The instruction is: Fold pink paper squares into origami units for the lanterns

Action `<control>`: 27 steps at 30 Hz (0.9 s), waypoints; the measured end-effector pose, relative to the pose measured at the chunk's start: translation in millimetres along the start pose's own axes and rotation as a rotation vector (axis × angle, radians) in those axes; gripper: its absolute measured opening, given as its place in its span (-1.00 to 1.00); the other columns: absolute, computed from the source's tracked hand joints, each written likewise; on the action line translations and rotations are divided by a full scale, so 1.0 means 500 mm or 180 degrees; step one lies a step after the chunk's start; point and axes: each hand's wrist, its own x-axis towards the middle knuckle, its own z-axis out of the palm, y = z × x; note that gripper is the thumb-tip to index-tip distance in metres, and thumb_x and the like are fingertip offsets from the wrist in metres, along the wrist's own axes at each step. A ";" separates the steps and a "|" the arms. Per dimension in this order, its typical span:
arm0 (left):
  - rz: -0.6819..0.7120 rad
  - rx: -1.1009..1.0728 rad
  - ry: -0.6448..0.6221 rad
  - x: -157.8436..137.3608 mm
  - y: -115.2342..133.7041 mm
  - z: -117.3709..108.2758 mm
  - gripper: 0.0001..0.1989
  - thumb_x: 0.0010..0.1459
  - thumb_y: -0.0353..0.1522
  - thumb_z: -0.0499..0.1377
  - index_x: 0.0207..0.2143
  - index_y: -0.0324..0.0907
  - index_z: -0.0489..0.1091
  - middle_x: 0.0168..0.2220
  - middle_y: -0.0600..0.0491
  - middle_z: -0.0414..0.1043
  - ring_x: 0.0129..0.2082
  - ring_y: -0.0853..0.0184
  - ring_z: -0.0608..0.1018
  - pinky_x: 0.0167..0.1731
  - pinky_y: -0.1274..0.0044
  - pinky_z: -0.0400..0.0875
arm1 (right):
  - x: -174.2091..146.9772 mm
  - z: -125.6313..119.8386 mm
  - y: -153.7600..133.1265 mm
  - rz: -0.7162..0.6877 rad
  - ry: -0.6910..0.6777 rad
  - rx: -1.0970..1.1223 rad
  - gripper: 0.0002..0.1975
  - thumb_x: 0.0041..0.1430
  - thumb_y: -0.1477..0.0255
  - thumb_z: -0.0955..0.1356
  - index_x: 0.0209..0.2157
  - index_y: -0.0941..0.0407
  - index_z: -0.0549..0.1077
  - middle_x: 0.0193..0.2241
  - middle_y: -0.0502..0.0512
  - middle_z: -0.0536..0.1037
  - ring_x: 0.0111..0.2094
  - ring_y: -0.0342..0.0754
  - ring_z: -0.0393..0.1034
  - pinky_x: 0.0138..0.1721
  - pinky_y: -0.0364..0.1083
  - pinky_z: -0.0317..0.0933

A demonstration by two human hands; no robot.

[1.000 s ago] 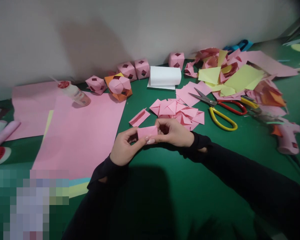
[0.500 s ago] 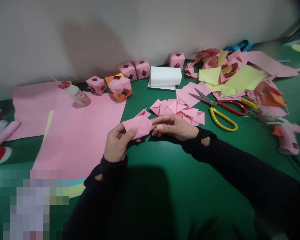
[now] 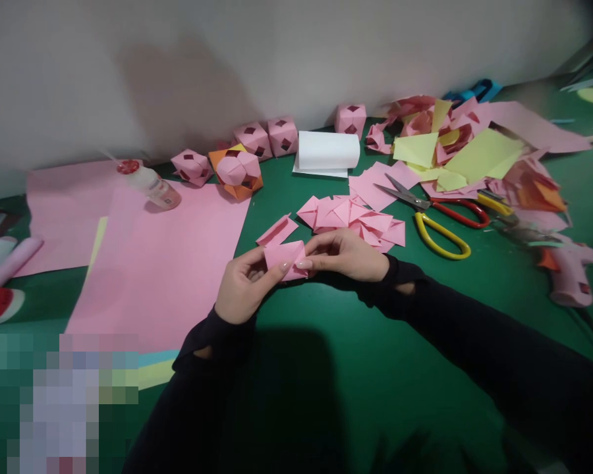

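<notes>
Left hand [image 3: 241,288] still pinches the pink paper [image 3: 282,254]; right hand [image 3: 350,257] now pinches it too.

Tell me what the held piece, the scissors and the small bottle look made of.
Held piece: matte pink paper, by its thin edges and creases.
Scissors: metal blades, by their grey sheen; glossy red and yellow handles, probably plastic, by their bright highlights.
Small bottle: probably cloudy plastic, by its whitish, semi-translucent look; glass remains possible.
</notes>
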 end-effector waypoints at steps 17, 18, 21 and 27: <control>0.0169 0.0065 0.0261 0.000 -0.007 -0.003 -0.81 0.00 -0.27 0.35 -0.47 -0.18 0.46 -0.51 0.12 0.44 -0.51 0.43 0.43 -0.47 0.59 0.37 | 0.000 0.006 0.001 -0.0046 0.0296 -0.0193 -0.72 -0.20 0.33 0.58 -0.52 0.17 0.50 -0.56 -0.04 0.52 -0.51 -0.21 0.38 -0.42 -0.18 0.29; 0.0171 0.0080 0.0277 -0.001 -0.006 -0.003 -0.81 0.00 -0.27 0.35 -0.48 -0.19 0.46 -0.51 0.12 0.44 -0.50 0.43 0.43 -0.46 0.59 0.36 | 0.000 0.005 0.002 -0.0057 0.0289 -0.0186 -0.73 -0.20 0.34 0.58 -0.52 0.17 0.50 -0.55 -0.03 0.52 -0.50 -0.22 0.37 -0.42 -0.18 0.27; 0.0194 0.0102 0.0292 -0.002 -0.006 -0.003 -0.80 0.00 -0.26 0.35 -0.48 -0.20 0.46 -0.51 0.11 0.44 -0.51 0.43 0.43 -0.47 0.59 0.36 | 0.000 0.004 0.003 -0.0051 0.0300 -0.0210 -0.72 -0.21 0.33 0.58 -0.53 0.17 0.50 -0.53 -0.03 0.52 -0.50 -0.22 0.36 -0.43 -0.18 0.25; 0.0202 0.0068 0.0215 -0.002 -0.009 -0.003 -0.81 -0.04 -0.28 0.36 -0.47 -0.20 0.47 -0.52 0.10 0.46 -0.50 0.40 0.46 -0.48 0.58 0.40 | -0.001 0.007 -0.001 -0.0002 0.0362 -0.0321 -0.67 -0.24 0.26 0.58 -0.57 0.16 0.47 -0.57 -0.04 0.49 -0.53 -0.21 0.31 -0.47 -0.17 0.21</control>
